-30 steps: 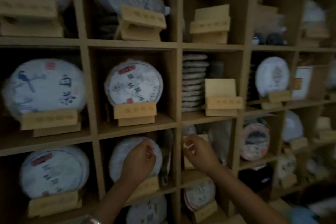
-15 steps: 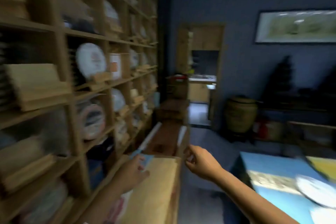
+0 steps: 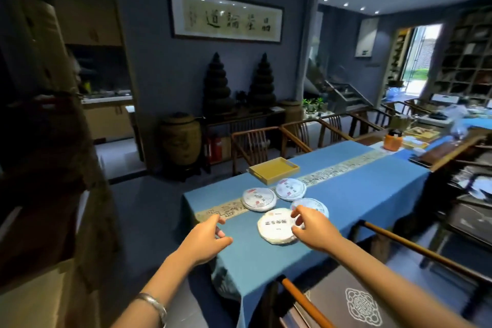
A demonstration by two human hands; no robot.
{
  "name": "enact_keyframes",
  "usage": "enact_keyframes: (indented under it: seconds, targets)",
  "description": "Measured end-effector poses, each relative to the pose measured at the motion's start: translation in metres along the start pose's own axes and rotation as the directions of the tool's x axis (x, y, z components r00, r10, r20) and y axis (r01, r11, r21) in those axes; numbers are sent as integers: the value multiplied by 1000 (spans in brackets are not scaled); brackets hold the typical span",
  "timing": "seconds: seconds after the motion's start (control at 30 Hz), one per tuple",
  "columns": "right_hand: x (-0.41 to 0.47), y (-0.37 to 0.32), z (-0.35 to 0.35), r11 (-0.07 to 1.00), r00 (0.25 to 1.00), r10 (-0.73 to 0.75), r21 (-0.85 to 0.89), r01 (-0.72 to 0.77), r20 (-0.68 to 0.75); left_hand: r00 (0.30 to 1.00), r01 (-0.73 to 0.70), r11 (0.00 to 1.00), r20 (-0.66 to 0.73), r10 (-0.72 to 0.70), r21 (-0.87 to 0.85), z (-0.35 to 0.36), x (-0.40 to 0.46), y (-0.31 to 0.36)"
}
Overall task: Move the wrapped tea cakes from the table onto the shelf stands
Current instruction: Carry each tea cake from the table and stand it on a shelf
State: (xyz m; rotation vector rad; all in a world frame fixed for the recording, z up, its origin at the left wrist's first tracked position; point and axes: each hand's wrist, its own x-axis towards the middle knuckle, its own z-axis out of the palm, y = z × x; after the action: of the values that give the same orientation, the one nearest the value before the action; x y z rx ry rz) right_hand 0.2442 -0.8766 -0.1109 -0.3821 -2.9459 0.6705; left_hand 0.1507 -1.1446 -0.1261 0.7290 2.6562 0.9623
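The right fingers [image 3: 298,217] are curling loosely over the right edge of the near cake [image 3: 278,226], thumb low at its rim and fingertips above its top face. Whether they are touching the wrapper or hovering just off it cannot be told; they are not closed round it yet. The right hand [image 3: 312,229] is reaching in from the cake's right side.

The left fingers [image 3: 217,222] are spread and lightly bent, holding nothing, and the left hand [image 3: 206,237] is hanging over the blue table [image 3: 359,194] well to the left of the near cake, beside the patterned runner [image 3: 223,210].

Four wrapped cakes are lying flat on the table. The near cake is sitting closest to the edge; a second cake [image 3: 316,205] is peeking out just behind the right hand; a left cake [image 3: 258,198] and a far cake [image 3: 290,188] are resting on the runner, near a yellow tray [image 3: 274,169]. The shelf stands are not in view here.

The step in hand looks like picking up the near cake. To do it well, the thumb should be sliding under the rim while the fingers are pressing on the opposite top edge, so the paper is not tearing or unfolding. Bringing the left hand in on the other side would be steadying the disc, and lifting it level would be keeping the wrapper tidy.
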Motion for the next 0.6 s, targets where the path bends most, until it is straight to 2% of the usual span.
enact_keyframes:
  seconds: [0.27, 0.6]
  targets:
    - [68, 80, 12, 997, 997, 77, 21, -78, 21, 992, 23, 997, 124, -31, 70, 64, 98, 17]
    - [149, 135, 67, 981, 979, 141, 113, -158, 144, 965, 179, 976, 170, -199, 125, 107, 184, -38]
